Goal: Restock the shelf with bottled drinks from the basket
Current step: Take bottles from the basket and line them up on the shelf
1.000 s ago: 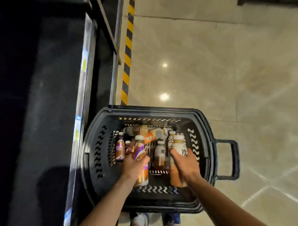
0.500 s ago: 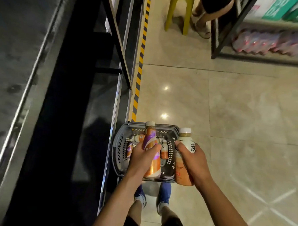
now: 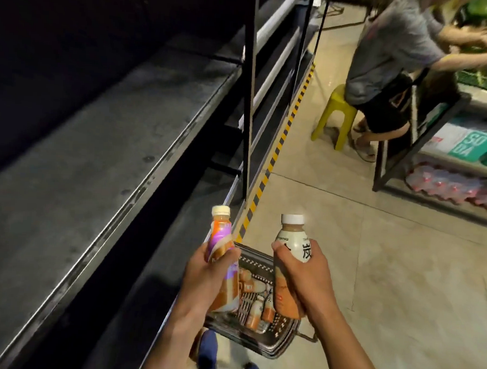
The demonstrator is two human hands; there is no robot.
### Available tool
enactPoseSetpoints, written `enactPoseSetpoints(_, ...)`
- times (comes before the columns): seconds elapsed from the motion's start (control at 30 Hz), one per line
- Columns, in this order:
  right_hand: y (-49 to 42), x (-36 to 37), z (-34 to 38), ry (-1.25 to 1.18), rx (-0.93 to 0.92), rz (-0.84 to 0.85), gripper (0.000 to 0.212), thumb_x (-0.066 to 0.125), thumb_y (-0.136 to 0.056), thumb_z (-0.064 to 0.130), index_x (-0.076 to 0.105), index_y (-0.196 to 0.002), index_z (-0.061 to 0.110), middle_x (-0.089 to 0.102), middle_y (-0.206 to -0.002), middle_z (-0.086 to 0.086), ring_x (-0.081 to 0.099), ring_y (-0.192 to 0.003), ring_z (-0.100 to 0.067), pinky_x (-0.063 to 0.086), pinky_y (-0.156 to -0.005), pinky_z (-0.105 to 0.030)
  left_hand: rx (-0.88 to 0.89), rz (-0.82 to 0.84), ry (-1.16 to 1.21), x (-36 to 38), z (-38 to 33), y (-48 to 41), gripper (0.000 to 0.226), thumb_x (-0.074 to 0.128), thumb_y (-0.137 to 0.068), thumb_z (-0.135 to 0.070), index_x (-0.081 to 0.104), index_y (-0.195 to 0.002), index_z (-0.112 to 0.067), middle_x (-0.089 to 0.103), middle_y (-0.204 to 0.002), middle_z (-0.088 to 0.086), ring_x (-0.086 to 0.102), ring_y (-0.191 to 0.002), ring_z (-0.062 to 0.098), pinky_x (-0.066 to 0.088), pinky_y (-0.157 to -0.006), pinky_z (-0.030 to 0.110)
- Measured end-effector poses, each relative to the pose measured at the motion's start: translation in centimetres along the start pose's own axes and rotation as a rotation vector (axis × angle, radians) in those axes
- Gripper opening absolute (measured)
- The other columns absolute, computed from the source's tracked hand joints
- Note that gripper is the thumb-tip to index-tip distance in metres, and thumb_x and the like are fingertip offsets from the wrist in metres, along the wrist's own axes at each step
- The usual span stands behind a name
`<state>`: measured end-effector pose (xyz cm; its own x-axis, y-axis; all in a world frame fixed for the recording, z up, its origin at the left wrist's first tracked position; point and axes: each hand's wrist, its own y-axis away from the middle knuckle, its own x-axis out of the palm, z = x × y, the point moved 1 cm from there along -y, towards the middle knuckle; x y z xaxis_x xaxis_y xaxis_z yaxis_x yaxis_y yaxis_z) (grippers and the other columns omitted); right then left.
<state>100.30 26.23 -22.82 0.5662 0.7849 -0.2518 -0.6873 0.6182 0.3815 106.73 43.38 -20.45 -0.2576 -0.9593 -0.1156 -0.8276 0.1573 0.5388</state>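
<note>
Now raised clear of basket [image 3: 260,349]: purple-label bottle [image 3: 220,239] gripped upright in left hand [image 3: 204,277], white-label bottle [image 3: 293,242] in right hand [image 3: 305,282]. Close on left, shelf [image 3: 84,149]; placing judged next, more bottles remaining below.

One view only: head cam, wide-angle, worn by person. Faces fwd + down along aisle. Nearest lens, lower centre: left hand [image 3: 204,279] gripping purple bottle [image 3: 220,236], right hand [image 3: 308,280] gripping white bottle [image 3: 293,239]. Basket [image 3: 271,350] on floor beneath, farther. Shelf [image 3: 83,177] fills left side, seated person [image 3: 390,45] far upper right.
</note>
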Motion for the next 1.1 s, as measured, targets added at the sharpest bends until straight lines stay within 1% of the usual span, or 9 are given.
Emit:
enactPoseSetpoints(0.1, 0.9, 1.0, 2.7, 0.040, -0.105, 0.111, 0.032, 0.078, -0.075, 0.046, 0.061, -0.094, 0.027, 0.072, -0.085, 0.005, 0.068, -0.077, -0.014, 0.057, -0.070, -0.038, 0.016, -0.137, 0.084, -2.1, 0.3, 2.7, 0.019, 0.077, -0.079, -0.033, 0.068, -0.090, -0.020, 0.075, -0.081, 0.008, 0.073, -0.071, 0.023, 0.059, -0.069, 0.041)
enactPoseSetpoints(0.23, 4.0, 4.1, 5.8, 0.050, -0.205, 0.305, 0.030, 0.079, -0.076, 0.041, 0.061, -0.094, 0.027, 0.070, -0.084, 0.004, 0.067, -0.074, -0.012, 0.051, -0.062, -0.028, 0.047, -0.278, 0.190, -5.6, 0.3, 7.7, 0.020, 0.076, -0.080, -0.032, 0.068, -0.091, -0.017, 0.075, -0.082, 0.009, 0.073, -0.071, 0.022, 0.060, -0.066, 0.038)
enactPoseSetpoints(0.33, 7.6, 7.4, 7.4, 0.056, -0.254, 0.465, 0.045, 0.078, -0.063, 0.054, 0.063, -0.093, 0.025, 0.071, -0.083, 0.002, 0.068, -0.073, -0.016, 0.055, -0.064, -0.035, 0.092, -0.412, 0.243, -8.9, 0.6, 12.0, 0.028, 0.080, -0.074, -0.038, 0.068, -0.085, -0.016, 0.073, -0.084, 0.013, 0.071, -0.078, 0.030, 0.058, -0.079, 0.050)
enactPoseSetpoints(0.43, 12.3, 10.7, 8.7, 0.060, -0.274, 0.641, 0.056, 0.074, -0.052, 0.062, 0.064, -0.092, 0.023, 0.071, -0.083, 0.000, 0.067, -0.072, -0.016, 0.055, -0.068, -0.039, 0.127, -0.597, 0.301, -12.6, 1.7, 16.9, 0.020, 0.079, -0.077, -0.034, 0.068, -0.083, -0.018, 0.073, -0.083, 0.012, 0.071, -0.080, 0.033, 0.056, -0.081, 0.051)
enactPoseSetpoints(0.57, 19.7, 14.2, 9.4, 0.060, -0.308, 0.868, 0.035, 0.083, -0.069, 0.041, 0.066, -0.091, 0.020, 0.071, -0.082, 0.001, 0.066, -0.071, -0.015, 0.053, -0.067, -0.036, 0.192, -0.785, 0.363, -16.8, 3.8, 24.7, 0.022, 0.077, -0.074, -0.044, 0.067, -0.082, -0.026, 0.073, -0.086, 0.009, 0.071, -0.082, 0.035, 0.056, -0.081, 0.053)
enactPoseSetpoints(0.67, 25.9, 15.9, 9.0, 0.074, -0.345, 1.022, 0.024, 0.080, -0.077, 0.031, 0.066, -0.094, 0.021, 0.072, -0.083, 0.001, 0.068, -0.073, -0.014, 0.054, -0.067, -0.033, 0.214, -0.925, 0.416, -19.2, 6.1, 30.7, 0.030, 0.074, -0.068, -0.052, 0.067, -0.082, -0.027, 0.073, -0.087, 0.010, 0.071, -0.083, 0.035, 0.057, -0.081, 0.055)
enactPoseSetpoints(0.77, 32.8, 16.7, 7.9, 0.091, -0.373, 1.160, 0.025, 0.078, -0.077, 0.034, 0.066, -0.096, 0.024, 0.073, -0.085, 0.000, 0.070, -0.078, -0.018, 0.056, -0.072, -0.037, 0.214, -1.038, 0.469, -20.7, 9.0, 36.7, 0.020, 0.078, -0.073, -0.046, 0.068, -0.081, -0.029, 0.073, -0.087, 0.010, 0.071, -0.083, 0.033, 0.058, -0.080, 0.054)
enactPoseSetpoints(0.97, 46.1, 16.4, 3.9, 0.112, -0.405, 1.394, 0.026, 0.078, -0.078, 0.037, 0.066, -0.098, 0.028, 0.073, -0.088, -0.001, 0.072, -0.085, -0.023, 0.057, -0.077, -0.043, 0.210, -1.221, 0.577, -22.9, 15.6, 48.4, 0.015, 0.076, -0.078, -0.030, 0.067, -0.089, -0.027, 0.073, -0.076, 0.004, 0.072, -0.073, 0.024, 0.058, -0.068, 0.040)
enactPoseSetpoints(1.1, 53.4, 16.0, 0.8, 0.097, -0.362, 1.480, 0.031, 0.080, -0.074, 0.033, 0.066, -0.100, 0.022, 0.073, -0.093, -0.010, 0.073, -0.081, -0.025, 0.058, -0.060, -0.037, 0.223, -1.295, 0.578, -24.8, 19.9, 54.8, 0.016, 0.076, -0.079, -0.030, 0.068, -0.091, -0.021, 0.073, -0.080, 0.008, 0.071, -0.074, 0.025, 0.057, -0.071, 0.042)
